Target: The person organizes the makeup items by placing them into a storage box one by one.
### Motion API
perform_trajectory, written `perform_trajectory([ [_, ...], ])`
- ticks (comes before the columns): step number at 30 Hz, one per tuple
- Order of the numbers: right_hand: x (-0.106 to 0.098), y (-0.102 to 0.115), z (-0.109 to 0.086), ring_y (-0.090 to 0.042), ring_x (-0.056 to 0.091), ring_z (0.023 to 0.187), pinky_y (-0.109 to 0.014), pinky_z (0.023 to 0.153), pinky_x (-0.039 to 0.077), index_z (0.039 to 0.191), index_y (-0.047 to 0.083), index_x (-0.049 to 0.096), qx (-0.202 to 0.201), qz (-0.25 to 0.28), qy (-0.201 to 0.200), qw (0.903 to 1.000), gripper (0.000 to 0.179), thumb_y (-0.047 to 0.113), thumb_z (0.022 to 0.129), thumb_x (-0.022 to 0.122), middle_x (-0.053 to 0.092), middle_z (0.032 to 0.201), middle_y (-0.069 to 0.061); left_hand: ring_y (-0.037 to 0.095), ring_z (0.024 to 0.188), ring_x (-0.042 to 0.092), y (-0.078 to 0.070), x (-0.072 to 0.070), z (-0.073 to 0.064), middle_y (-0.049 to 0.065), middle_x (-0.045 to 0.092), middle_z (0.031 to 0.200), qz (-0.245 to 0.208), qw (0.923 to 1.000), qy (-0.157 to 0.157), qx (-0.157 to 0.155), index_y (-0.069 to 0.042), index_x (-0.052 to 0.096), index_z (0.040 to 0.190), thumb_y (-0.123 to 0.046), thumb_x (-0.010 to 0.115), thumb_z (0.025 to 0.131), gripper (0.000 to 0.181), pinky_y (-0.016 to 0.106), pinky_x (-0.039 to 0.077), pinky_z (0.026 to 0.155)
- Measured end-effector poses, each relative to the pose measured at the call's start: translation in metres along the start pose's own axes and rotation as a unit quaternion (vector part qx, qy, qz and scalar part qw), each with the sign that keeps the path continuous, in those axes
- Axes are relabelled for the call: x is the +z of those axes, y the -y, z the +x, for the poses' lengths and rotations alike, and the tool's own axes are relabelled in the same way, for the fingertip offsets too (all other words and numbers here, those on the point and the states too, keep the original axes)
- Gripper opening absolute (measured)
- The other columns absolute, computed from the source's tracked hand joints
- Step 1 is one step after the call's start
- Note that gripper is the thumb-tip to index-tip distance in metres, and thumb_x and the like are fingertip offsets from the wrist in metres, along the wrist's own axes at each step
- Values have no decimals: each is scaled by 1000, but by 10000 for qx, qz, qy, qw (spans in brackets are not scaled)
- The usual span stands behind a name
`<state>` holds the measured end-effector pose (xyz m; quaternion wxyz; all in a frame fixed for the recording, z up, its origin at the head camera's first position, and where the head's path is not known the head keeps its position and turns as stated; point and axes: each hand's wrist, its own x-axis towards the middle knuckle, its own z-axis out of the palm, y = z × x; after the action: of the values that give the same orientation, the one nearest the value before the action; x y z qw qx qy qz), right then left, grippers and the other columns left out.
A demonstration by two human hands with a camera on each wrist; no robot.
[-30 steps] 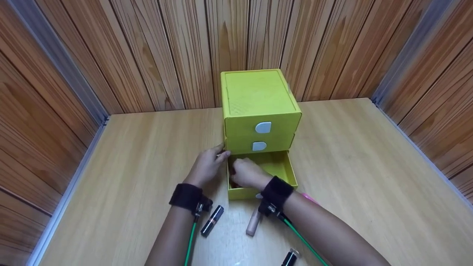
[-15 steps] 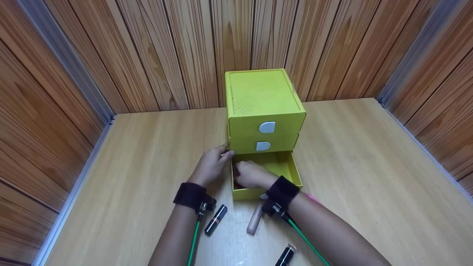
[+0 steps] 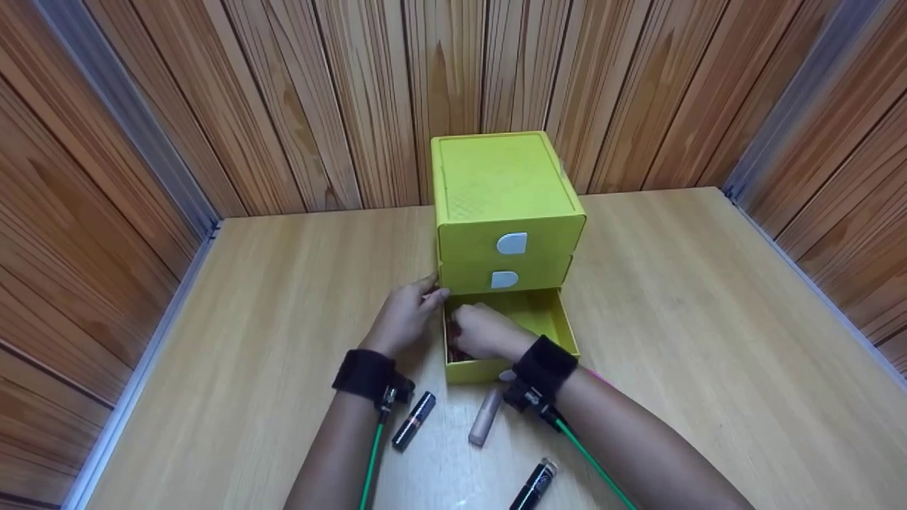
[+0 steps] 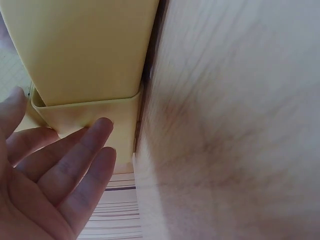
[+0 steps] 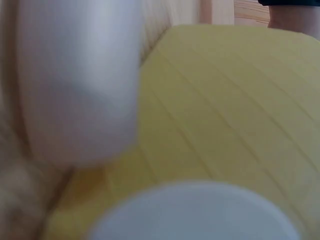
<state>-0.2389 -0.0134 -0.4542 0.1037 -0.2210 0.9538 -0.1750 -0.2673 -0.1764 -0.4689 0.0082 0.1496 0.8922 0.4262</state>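
Nudged slightly leftward since half a second ago: the pale tube (image 3: pixel 485 418) and the nearest black tube (image 3: pixel 535 485), below the pulled-out bottom drawer (image 3: pixel 468 372).

That drawer juts from the foot of the yellow cabinet (image 3: pixel 506 177); the step in hand looks like working at its left end, where the right hand (image 3: pixel 485 331) reaches down, its fingers hidden, so I can't tell whether they grip anything. At the cabinet's lower left edge, the left hand (image 3: pixel 404 315) holds nothing, fingers loosely extended. Lifting out would call for clearing the drawer's front lip and the overhang behind. A second black tube (image 3: pixel 414 421) lies near the left wrist; the table (image 3: pixel 673 319) offers wider room either side, a plank wall (image 3: pixel 319 106) standing behind.
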Motion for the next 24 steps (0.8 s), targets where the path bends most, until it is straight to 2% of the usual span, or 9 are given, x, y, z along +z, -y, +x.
perform_trajectory([
  [2, -6, 1, -4, -20, 58, 72, -35, 68, 51, 86, 7, 66, -67, 23, -75, 9999, 6, 12, 88, 67, 63, 81, -3, 26, 133, 41, 0, 0, 0, 13, 48, 142, -15, 10000, 4, -9, -2, 44, 144, -39, 53, 100, 58, 37, 33, 110],
  [4, -13, 3, -11, -18, 62, 68, -34, 65, 53, 93, 5, 69, -75, 344, -46, 9994, 7, 11, 90, 66, 64, 77, -3, 25, 133, 42, 0, 1, 0, 13, 49, 142, -31, 10000, 3, -10, -2, 44, 144, -38, 53, 100, 58, 37, 33, 110],
  [8, -29, 4, -29, -16, 66, 61, -30, 54, 54, 125, 0, 63, 26, 1237, 12, 9923, 33, 6, 93, 64, 68, 74, -4, 23, 130, 45, -1, 0, -1, 12, 52, 139, 24, 10000, -3, 54, -2, 45, 143, -36, 54, 101, 55, 36, 38, 107],
  [10, -38, 2, -38, -17, 66, 62, -29, 51, 54, 134, -1, 56, 37, 1485, -74, 9889, 42, 6, 93, 64, 69, 77, -5, 22, 128, 47, -1, 0, -1, 12, 54, 137, 74, 9999, 3, 88, -2, 46, 143, -37, 53, 101, 55, 36, 40, 105],
  [18, -62, -11, -74, -15, 66, 65, -29, 56, 55, 137, 3, 55, 48, 1750, -448, 9835, 45, 12, 94, 65, 68, 79, 1, 24, 129, 46, 0, 0, -1, 13, 53, 137, 141, 9998, -6, 114, -1, 47, 142, -39, 52, 100, 57, 36, 37, 107],
  [24, -68, -24, -101, -18, 66, 67, -31, 55, 54, 131, 3, 59, -229, 1651, -668, 9837, 38, 13, 95, 64, 67, 79, 4, 24, 129, 47, 1, 1, 0, 13, 53, 137, 96, 9999, 2, 99, 0, 46, 142, -41, 51, 100, 59, 36, 37, 108],
])
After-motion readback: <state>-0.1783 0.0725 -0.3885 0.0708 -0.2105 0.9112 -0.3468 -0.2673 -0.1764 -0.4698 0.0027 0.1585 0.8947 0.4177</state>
